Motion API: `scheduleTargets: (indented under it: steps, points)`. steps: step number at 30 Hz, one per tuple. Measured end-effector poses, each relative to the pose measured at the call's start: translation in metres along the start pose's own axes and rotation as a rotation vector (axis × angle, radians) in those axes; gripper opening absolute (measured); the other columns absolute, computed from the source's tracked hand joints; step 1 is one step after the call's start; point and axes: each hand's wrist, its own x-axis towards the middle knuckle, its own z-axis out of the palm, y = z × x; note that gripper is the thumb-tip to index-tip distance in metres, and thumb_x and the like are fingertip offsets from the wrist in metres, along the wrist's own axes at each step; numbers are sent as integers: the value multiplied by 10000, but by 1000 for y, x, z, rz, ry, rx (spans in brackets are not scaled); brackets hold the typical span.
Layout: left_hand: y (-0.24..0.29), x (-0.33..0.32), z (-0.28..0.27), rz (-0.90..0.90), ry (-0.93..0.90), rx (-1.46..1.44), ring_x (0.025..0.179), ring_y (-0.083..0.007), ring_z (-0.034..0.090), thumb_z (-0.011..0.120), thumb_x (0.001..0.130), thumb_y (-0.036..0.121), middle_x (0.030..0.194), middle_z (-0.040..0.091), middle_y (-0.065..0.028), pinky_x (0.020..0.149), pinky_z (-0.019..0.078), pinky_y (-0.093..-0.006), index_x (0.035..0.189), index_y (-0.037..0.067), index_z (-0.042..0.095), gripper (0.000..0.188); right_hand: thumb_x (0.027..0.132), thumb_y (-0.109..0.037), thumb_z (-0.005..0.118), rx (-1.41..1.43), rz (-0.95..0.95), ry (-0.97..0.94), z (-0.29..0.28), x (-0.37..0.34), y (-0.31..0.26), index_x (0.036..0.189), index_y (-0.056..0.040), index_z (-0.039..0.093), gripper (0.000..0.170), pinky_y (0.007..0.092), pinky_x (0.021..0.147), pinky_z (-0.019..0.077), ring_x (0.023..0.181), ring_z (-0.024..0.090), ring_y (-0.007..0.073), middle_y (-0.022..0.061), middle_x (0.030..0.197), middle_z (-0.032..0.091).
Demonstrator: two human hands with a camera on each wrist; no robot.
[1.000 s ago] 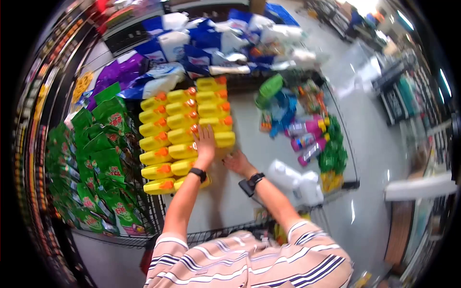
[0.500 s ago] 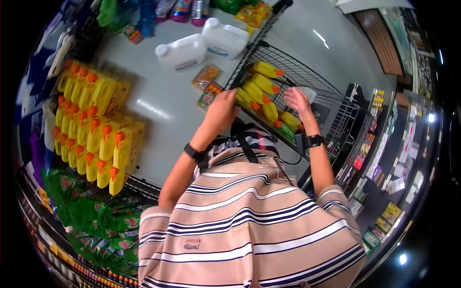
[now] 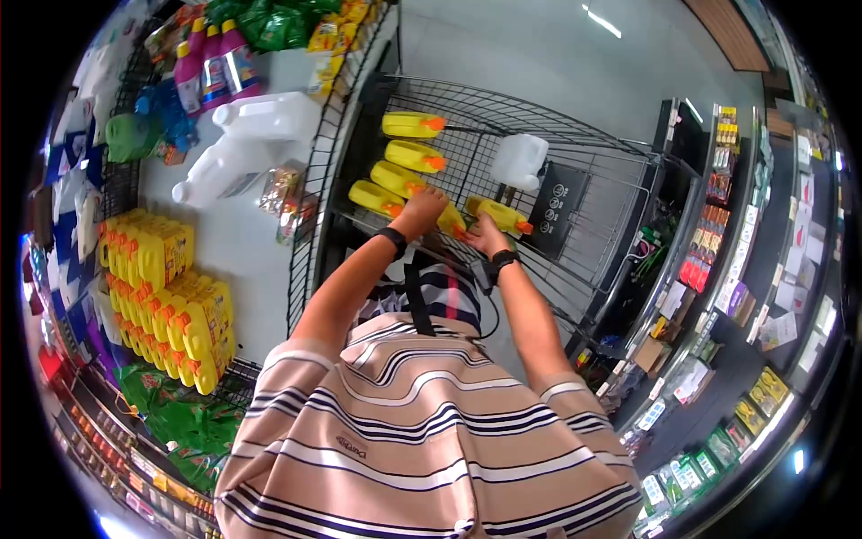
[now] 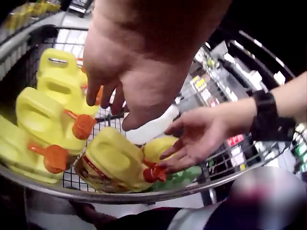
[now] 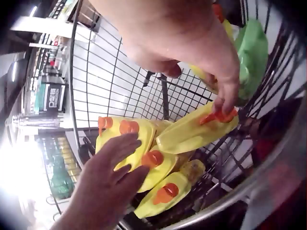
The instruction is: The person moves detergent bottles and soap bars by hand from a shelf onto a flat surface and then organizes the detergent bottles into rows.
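Observation:
Several yellow jugs (image 3: 413,155) with orange caps lie in a wire shopping cart (image 3: 575,256). My left hand (image 3: 426,214) reaches over the cart's near side, above the jugs; in the right wrist view its fingers (image 5: 122,146) are spread and loose. Close beside it, my right hand (image 3: 488,236) has its fingertips at the orange cap (image 5: 225,115) of one tilted jug (image 4: 112,155), the thumb standing apart from that cap. Another yellow jug (image 3: 501,214) lies just beyond the right hand. A green item (image 5: 252,60) shows near the cart's wall.
A whitish jug (image 3: 521,162) and a dark sign panel (image 3: 558,208) are in the cart. To the left, a wire-sided display holds stacked yellow jugs (image 3: 171,314), white jugs (image 3: 269,121), purple bottles (image 3: 214,67) and green bags (image 3: 180,413). Store shelves (image 3: 709,251) line the right.
The view has turned from the display's jug stack to the cart. Both hands left the stack; the left then moved from the cart's rim inward, and the right came down to a jug's cap.

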Motion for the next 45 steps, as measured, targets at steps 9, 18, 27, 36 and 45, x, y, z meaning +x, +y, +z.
scheduleTargets:
  steps: [9, 18, 27, 36, 45]
  points:
    - [27, 41, 79, -267, -545, 430, 975, -282, 585, 546, 782, 260, 1013, 645, -66, 799, 367, -605, 989, 109, 670, 285, 891, -459, 416, -50, 152, -219, -21, 0, 6, 1393, -35, 129, 717, 499, 884, 413, 1073, 470, 366, 167, 1404, 223]
    - [37, -27, -48, -439, -237, -178, 675, -326, 622, 639, 690, 394, 704, 626, -157, 626, 503, -403, 774, 38, 649, 366, 892, -563, 341, -573, 17, -538, -7, -55, -37, 1363, -163, 306, 619, 480, 953, 354, 1124, 426, 292, 53, 1397, 266]
    - [53, -175, -251, -701, 223, -602, 668, -317, 607, 645, 739, 415, 716, 605, -197, 624, 471, -392, 834, -14, 614, 440, 904, -457, 412, -610, -41, -977, 146, -127, -21, 1278, -144, 412, 487, 426, 887, 444, 1107, 508, 212, 57, 1218, 508]
    - [-14, -372, -265, -861, 860, -754, 604, -142, 459, 631, 824, 260, 653, 502, -106, 556, 416, -314, 866, -30, 509, 317, 911, -447, 400, -1131, -76, -1065, 332, -208, 101, 1246, -109, 431, 477, 403, 899, 432, 1027, 552, 245, 112, 1146, 539]
    - [-102, -462, -209, -1102, 874, -531, 799, -416, 563, 647, 753, 243, 805, 594, -231, 692, 463, -455, 852, -19, 553, 296, 876, -494, 413, -957, 265, -1016, 451, -174, 273, 1263, -125, 407, 535, 472, 942, 377, 1074, 453, 303, 113, 1209, 445]
